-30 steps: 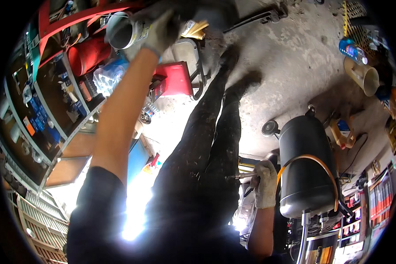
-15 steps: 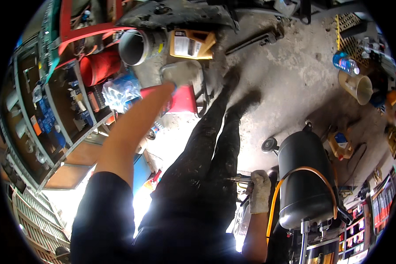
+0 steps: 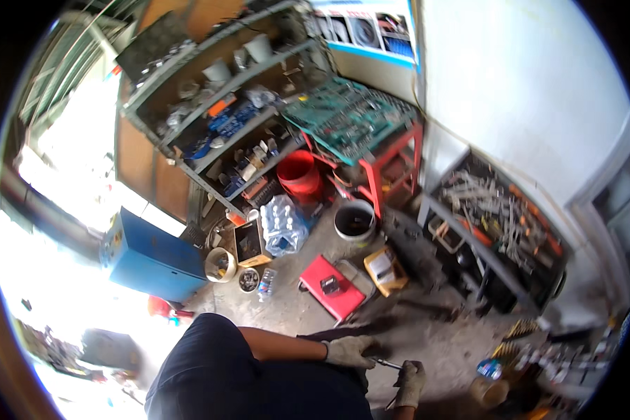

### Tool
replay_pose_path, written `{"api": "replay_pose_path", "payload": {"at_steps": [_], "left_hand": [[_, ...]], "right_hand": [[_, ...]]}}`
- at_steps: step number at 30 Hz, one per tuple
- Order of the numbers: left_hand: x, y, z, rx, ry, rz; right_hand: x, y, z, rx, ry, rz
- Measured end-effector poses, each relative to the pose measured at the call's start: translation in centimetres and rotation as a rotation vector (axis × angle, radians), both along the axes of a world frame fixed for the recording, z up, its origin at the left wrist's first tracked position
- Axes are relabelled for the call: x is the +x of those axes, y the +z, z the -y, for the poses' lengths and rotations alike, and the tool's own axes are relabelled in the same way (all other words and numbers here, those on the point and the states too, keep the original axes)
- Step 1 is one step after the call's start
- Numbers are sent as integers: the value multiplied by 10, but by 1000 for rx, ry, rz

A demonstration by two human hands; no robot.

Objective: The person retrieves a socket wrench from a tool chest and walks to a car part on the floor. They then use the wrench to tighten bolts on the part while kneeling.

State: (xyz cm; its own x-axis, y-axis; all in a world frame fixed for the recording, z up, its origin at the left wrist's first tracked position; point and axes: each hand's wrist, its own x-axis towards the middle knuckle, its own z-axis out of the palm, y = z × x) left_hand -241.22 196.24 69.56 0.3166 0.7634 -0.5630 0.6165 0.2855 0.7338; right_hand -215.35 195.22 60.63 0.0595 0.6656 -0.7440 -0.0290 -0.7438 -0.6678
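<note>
My left hand (image 3: 350, 352), in a pale work glove, has its fingers curled at one end of a slim metal tool (image 3: 389, 365), low in the middle of the view. My right hand (image 3: 410, 383), also gloved, grips the tool's other end. Beyond them on the floor are a red padded seat (image 3: 322, 270) with a small dark object (image 3: 330, 285) on it and a yellowish jug (image 3: 390, 278).
Shelving (image 3: 224, 126), a green tool board (image 3: 346, 112) on a red stand, a rack of wrenches (image 3: 504, 217), buckets (image 3: 355, 222), bottled water (image 3: 283, 224) and a blue cabinet (image 3: 150, 255) surround the concrete floor (image 3: 287, 315). Bottles and containers (image 3: 490, 369) lie at the lower right.
My view has swung up toward the shelves and wall. My left hand has come from reaching out by the buckets to meet my right hand on the tool.
</note>
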Motion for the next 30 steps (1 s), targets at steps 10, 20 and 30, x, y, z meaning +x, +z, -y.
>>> {"api": "replay_pose_path", "payload": {"at_steps": [10, 20, 30], "left_hand": [[25, 9, 4, 321, -131, 43], [91, -40, -23, 100, -144, 176], [211, -63, -121, -222, -261, 307]], "right_hand": [[-47, 131, -23, 208, 416, 25], [16, 148, -13, 276, 278, 52], [144, 186, -59, 174, -62, -228]]}}
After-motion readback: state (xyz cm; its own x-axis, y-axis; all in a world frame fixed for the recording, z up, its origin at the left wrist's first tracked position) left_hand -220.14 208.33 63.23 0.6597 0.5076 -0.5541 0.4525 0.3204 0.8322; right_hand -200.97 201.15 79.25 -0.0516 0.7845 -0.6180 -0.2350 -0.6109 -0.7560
